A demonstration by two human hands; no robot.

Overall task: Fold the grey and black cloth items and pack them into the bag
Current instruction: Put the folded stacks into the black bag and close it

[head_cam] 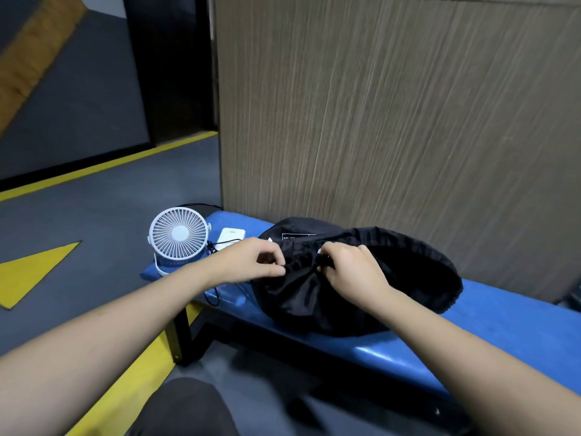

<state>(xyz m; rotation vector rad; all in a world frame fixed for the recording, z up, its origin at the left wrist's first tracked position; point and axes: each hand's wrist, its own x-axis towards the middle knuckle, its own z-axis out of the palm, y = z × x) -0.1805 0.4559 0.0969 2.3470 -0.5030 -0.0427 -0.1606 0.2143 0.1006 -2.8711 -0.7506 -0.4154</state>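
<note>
Both hands work at the gathered mouth of the black bag (pixel 361 278), which lies on the blue desk (pixel 503 328) against a wood-grain panel (pixel 393 105). The left hand (pixel 251 262) has its fingers (pixel 267 258) curled tight, thumb and forefinger pinching the puckered black fabric at the opening. The right hand (pixel 349 269) is likewise closed, its fingers curled round the bunched cloth just beside the left, the two hands nearly touching. The bag's body bulges behind and to the right of the hands. At the desk's left end stands a small white fan (pixel 178 236), with a white box (pixel 231 238) just beside it and a thin black cord (pixel 213 297) trailing near the bag. The grey floor (pixel 94 215) bears yellow markings.
</note>
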